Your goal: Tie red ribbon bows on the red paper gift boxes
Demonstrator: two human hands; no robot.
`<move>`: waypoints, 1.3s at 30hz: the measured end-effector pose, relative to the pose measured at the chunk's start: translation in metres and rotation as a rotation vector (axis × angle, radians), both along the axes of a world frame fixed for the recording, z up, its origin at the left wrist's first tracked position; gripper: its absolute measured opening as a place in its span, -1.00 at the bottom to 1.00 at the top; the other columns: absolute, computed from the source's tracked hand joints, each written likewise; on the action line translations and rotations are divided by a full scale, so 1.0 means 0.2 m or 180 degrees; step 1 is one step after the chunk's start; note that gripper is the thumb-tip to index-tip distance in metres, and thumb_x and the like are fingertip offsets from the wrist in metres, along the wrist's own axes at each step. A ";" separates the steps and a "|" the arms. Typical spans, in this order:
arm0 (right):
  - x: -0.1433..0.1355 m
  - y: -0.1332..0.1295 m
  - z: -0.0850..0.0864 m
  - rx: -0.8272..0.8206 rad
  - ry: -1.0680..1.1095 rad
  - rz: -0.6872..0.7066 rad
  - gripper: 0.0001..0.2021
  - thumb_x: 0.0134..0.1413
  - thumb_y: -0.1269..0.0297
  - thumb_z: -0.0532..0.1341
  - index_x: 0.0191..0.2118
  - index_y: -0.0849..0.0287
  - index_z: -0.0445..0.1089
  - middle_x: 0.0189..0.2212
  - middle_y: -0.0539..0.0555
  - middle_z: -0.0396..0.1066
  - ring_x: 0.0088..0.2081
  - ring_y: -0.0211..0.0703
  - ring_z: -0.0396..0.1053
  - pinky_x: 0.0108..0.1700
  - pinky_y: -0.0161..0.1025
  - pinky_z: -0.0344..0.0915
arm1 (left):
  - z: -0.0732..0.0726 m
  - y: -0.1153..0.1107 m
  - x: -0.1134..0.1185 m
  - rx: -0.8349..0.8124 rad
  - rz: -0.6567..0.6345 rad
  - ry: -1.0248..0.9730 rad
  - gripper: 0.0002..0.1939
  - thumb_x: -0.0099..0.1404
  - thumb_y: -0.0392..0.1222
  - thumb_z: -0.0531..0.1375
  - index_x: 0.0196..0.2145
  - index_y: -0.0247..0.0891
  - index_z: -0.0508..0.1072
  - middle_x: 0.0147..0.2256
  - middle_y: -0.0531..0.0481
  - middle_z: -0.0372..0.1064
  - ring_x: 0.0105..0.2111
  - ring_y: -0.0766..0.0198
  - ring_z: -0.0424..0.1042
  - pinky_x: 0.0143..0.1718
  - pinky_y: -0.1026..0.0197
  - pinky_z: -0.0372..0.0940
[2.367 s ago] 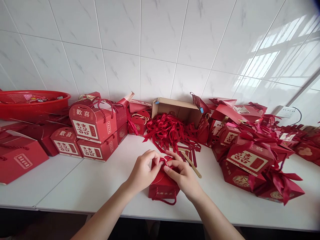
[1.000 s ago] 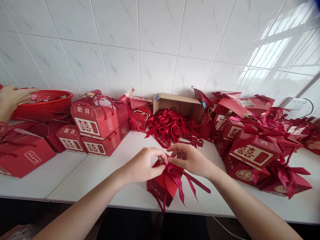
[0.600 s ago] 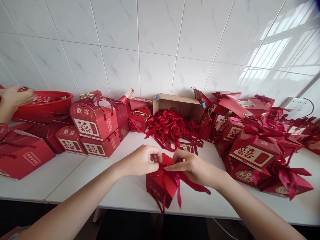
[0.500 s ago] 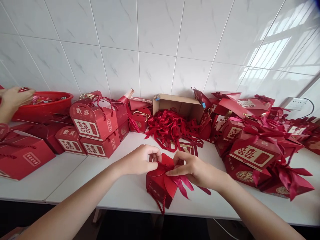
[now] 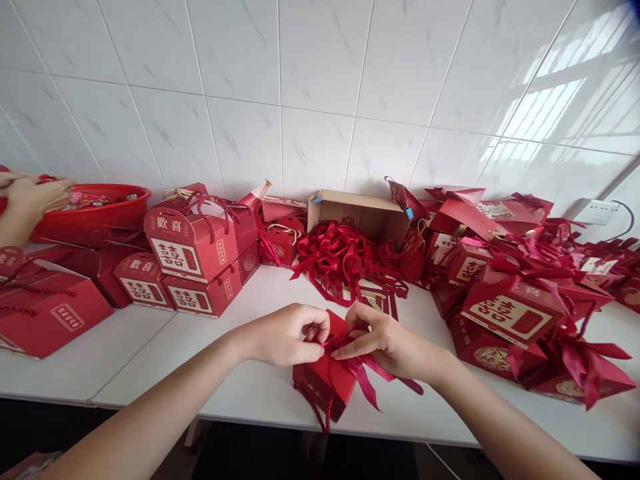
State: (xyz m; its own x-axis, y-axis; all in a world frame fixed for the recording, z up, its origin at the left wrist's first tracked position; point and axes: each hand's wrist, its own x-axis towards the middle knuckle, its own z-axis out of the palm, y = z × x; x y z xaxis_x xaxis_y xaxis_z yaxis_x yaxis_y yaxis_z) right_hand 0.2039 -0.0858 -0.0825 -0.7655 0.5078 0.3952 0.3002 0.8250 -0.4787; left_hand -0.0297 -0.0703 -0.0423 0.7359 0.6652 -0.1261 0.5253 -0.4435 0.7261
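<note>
A small red gift box point(image 5: 325, 387) with a twisted red cord handle stands near the table's front edge, below both my hands. Across its top runs a dark red ribbon point(image 5: 367, 387), its loose tails hanging to the right. My left hand point(image 5: 300, 333) is closed, thumb and fingers pinching the ribbon over the lid. On the other side my right hand point(image 5: 377, 340) also pinches the ribbon, its index finger pressing at the middle of the box top. The fingers partly hide where the ribbon crosses.
Behind the box lies a heap of red ribbons point(image 5: 340, 257) by an open cardboard box point(image 5: 360, 203). Stacked red gift boxes point(image 5: 193, 247) stand left; ribboned boxes point(image 5: 515, 300) pile up right. At far left, another person's hand point(image 5: 35, 200) is over a red basin point(image 5: 105, 217).
My left hand has shifted slightly right and down, closer to my right hand. Both hands stay on the ribbon, and the view has moved a little.
</note>
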 end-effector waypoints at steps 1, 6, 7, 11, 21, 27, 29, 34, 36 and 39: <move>0.00 0.00 0.00 -0.0009 0.0032 0.0014 -0.68 0.22 0.50 0.11 -0.09 0.05 0.55 -0.32 0.10 0.19 -0.32 -0.23 0.22 -0.29 -0.26 0.30 | 0.00 0.00 0.00 0.0071 -0.0002 0.0010 -0.92 0.16 -0.22 0.16 -0.44 -0.22 0.29 -0.39 0.08 0.24 -0.33 0.24 0.25 -0.24 0.21 0.19; 0.00 -0.01 -0.02 -0.0119 0.0169 -0.0025 -0.66 0.20 0.53 0.11 -0.06 0.06 0.54 -0.29 0.10 0.18 -0.30 -0.24 0.23 -0.25 -0.25 0.33 | -0.02 0.01 0.01 0.0236 -0.0031 0.0010 -0.83 0.27 -0.05 0.14 -0.37 -0.18 0.39 -0.27 0.05 0.19 -0.19 0.21 0.27 -0.09 0.21 0.16; 0.00 -0.01 -0.02 -0.0145 0.0188 -0.0050 -0.65 0.20 0.53 0.11 -0.05 0.06 0.53 -0.28 0.10 0.18 -0.28 -0.24 0.24 -0.24 -0.25 0.33 | -0.02 0.01 0.01 0.0245 -0.0014 0.0027 -0.81 0.29 -0.04 0.12 -0.38 -0.18 0.40 -0.27 0.05 0.18 -0.19 0.21 0.27 -0.09 0.21 0.16; -0.01 -0.04 -0.03 -0.0190 0.0212 -0.0113 -0.66 0.21 0.51 0.11 -0.05 0.02 0.53 -0.27 0.09 0.17 -0.28 -0.24 0.24 -0.26 -0.26 0.34 | -0.04 0.02 0.01 0.0338 -0.0001 -0.0014 -0.71 0.31 0.01 0.11 -0.47 -0.21 0.31 -0.34 0.07 0.17 -0.24 0.23 0.25 -0.16 0.24 0.16; -0.01 -0.07 -0.06 -0.0220 0.0406 -0.0217 -0.63 0.18 0.59 0.05 -0.13 0.08 0.54 -0.25 0.10 0.19 -0.28 -0.26 0.29 -0.25 -0.28 0.35 | -0.13 0.00 0.03 0.0553 0.0451 -0.0609 -0.74 0.29 -0.09 0.10 -0.49 -0.20 0.15 -0.36 0.05 0.19 -0.28 0.22 0.23 -0.19 0.19 0.18; -0.03 -0.08 -0.06 -0.0537 0.0958 -0.0959 -0.91 0.22 0.44 0.11 -0.25 0.10 0.22 -0.35 -0.01 0.29 -0.40 -0.29 0.23 -0.37 -0.32 0.26 | -0.18 -0.08 0.13 0.0415 0.1009 -0.1157 -0.72 0.28 -0.09 0.11 -0.52 -0.20 0.14 -0.39 0.02 0.32 -0.41 0.28 0.28 -0.36 0.25 0.20; -0.04 -0.08 -0.07 -0.0788 0.1221 -0.1119 -0.88 0.20 0.38 0.15 -0.28 0.09 0.15 -0.36 -0.03 0.30 -0.39 -0.28 0.25 -0.38 -0.31 0.27 | -0.18 -0.08 0.14 0.0354 0.1055 -0.1186 -0.76 0.27 -0.10 0.11 -0.51 -0.22 0.23 -0.39 0.01 0.35 -0.39 0.26 0.33 -0.36 0.25 0.22; -0.05 -0.07 -0.10 -0.1470 0.1866 -0.1255 -0.74 0.16 0.29 0.23 -0.36 0.09 0.06 -0.41 -0.03 0.33 -0.38 -0.26 0.28 -0.36 -0.29 0.25 | -0.21 -0.08 0.15 0.0484 0.1050 -0.1346 -0.63 0.22 -0.16 0.17 -0.62 -0.20 0.07 -0.52 0.04 0.31 -0.20 0.13 0.46 -0.23 0.25 0.28; -0.05 -0.06 -0.10 -0.1688 0.2136 -0.1231 -0.67 0.12 0.24 0.27 -0.40 0.09 0.02 -0.47 -0.06 0.31 -0.44 -0.29 0.25 -0.39 -0.30 0.22 | -0.23 -0.08 0.15 0.0538 0.1096 -0.1436 -0.58 0.20 -0.16 0.20 -0.63 -0.19 0.00 -0.54 0.04 0.31 -0.14 0.08 0.48 -0.19 0.24 0.30; -0.04 -0.05 -0.12 -0.1811 0.2403 -0.1226 -0.60 0.07 0.17 0.31 -0.43 0.09 0.00 -0.53 -0.10 0.28 -0.48 -0.31 0.21 -0.41 -0.31 0.19 | -0.26 -0.08 0.15 0.0461 0.1094 -0.1529 -0.58 0.18 -0.16 0.23 -0.64 -0.19 0.05 -0.53 0.02 0.36 -0.07 0.03 0.49 -0.14 0.22 0.32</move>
State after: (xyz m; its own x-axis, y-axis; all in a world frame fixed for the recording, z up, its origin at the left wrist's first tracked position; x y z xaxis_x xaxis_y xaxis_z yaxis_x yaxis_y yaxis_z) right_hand 0.1965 -0.0956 -0.1071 -0.1613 0.9300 0.3303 -0.0454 0.3274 -0.9438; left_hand -0.0004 -0.0858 -0.0938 0.4281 0.8604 0.2765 0.2845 -0.4187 0.8624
